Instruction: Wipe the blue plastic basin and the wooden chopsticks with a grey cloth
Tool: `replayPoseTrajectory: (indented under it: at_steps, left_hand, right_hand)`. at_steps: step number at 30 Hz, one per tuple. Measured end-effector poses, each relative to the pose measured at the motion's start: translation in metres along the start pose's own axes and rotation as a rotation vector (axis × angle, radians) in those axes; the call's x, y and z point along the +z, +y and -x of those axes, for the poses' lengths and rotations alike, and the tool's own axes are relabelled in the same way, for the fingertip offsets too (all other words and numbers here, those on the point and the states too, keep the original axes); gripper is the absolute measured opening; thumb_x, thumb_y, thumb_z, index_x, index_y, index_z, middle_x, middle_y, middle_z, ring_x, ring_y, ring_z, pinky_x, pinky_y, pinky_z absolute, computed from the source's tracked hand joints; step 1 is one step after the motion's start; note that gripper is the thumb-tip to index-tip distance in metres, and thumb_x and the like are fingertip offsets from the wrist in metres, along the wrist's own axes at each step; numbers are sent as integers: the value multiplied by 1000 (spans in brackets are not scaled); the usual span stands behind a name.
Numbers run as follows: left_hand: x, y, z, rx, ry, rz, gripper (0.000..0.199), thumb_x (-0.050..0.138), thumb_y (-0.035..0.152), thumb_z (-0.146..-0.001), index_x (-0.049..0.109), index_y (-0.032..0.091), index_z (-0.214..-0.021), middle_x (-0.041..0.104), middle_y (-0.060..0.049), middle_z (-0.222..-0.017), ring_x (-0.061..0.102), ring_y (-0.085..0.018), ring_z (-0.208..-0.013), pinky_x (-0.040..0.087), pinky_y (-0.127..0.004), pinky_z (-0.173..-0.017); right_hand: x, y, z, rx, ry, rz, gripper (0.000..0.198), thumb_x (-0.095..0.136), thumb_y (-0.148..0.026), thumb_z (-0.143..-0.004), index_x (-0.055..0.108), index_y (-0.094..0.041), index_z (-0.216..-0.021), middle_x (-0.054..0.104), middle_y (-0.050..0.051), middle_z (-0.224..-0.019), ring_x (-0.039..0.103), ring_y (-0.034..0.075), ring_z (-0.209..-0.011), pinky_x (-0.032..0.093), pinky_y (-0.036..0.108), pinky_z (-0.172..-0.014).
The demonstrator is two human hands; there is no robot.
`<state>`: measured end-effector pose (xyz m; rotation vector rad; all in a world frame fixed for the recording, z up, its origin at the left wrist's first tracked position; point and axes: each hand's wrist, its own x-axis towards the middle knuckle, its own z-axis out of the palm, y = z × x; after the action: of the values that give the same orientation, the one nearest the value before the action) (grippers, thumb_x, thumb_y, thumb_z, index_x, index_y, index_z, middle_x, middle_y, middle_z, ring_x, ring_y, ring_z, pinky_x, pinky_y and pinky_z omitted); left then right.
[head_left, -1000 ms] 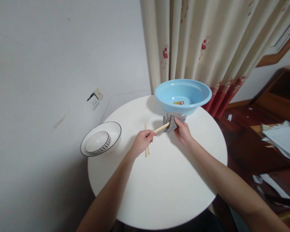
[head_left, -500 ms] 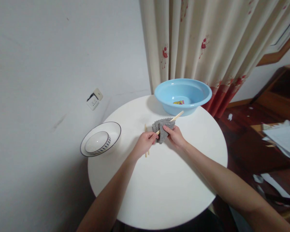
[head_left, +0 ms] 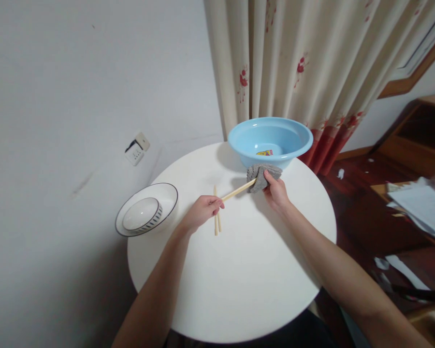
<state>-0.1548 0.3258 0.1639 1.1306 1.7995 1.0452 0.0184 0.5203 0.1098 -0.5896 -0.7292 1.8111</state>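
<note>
My left hand (head_left: 205, 211) pinches the near end of a pair of light wooden chopsticks (head_left: 238, 191), held slanting up to the right above the table. Their far end is wrapped in a grey cloth (head_left: 258, 180) with a zigzag edge. Closed around that cloth is my right hand (head_left: 275, 190), thumb on top, in front of the blue basin. Another pair of chopsticks (head_left: 217, 223) lies on the white table, partly behind my left hand and the held pair.
A light blue basin (head_left: 239, 140) stands at the table's back edge. On the left, a patterned bowl (head_left: 141, 215) sits inside a larger dark-rimmed dish (head_left: 170, 195). The round white table (head_left: 239, 290) adjoins the wall, with a curtain (head_left: 282, 63) behind.
My right hand and the cloth have slid up and right along the chopsticks, toward their far end. My left hand has shifted slightly left, and more of the chopsticks shows between the hands.
</note>
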Motion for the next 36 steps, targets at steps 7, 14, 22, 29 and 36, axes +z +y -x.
replayPoseTrajectory:
  at_steps: [7,14,22,29,36]
  left_hand:
    - [1,1,1,6,-8,-24,44,62,57,-78,69,14,-79,45,3,-58,37,-11,-57,25,-27,-56]
    - [8,1,0,10,-11,8,44,64,58,-78,69,14,-80,45,3,-58,36,-11,-56,25,-27,-56]
    - [30,2,-3,40,19,2,43,58,55,-82,69,13,-80,48,2,-59,41,-12,-58,30,-27,-57]
    - [34,0,-4,51,2,19,44,56,56,-83,69,14,-81,48,3,-58,40,-12,-56,29,-27,-56]
    - [19,2,-1,13,-47,7,35,60,49,-80,68,15,-80,49,3,-58,37,-11,-54,27,-27,-55]
  right_hand:
    - [-2,0,-2,2,46,-69,24,85,-28,-77,76,-21,-98,80,3,-110,75,19,-97,66,30,-84]
    - [4,14,16,71,-69,-33,28,87,-36,-78,76,-23,-100,80,2,-107,75,20,-99,64,34,-91]
    - [13,26,45,251,-287,113,43,97,-49,-63,79,-19,-88,80,3,-90,71,19,-79,61,33,-77]
    - [15,21,43,237,-259,143,44,98,-50,-60,78,-18,-83,78,3,-84,68,17,-72,58,31,-71]
    - [7,7,18,103,-92,44,39,94,-41,-66,78,-20,-95,80,3,-100,73,21,-91,63,33,-83]
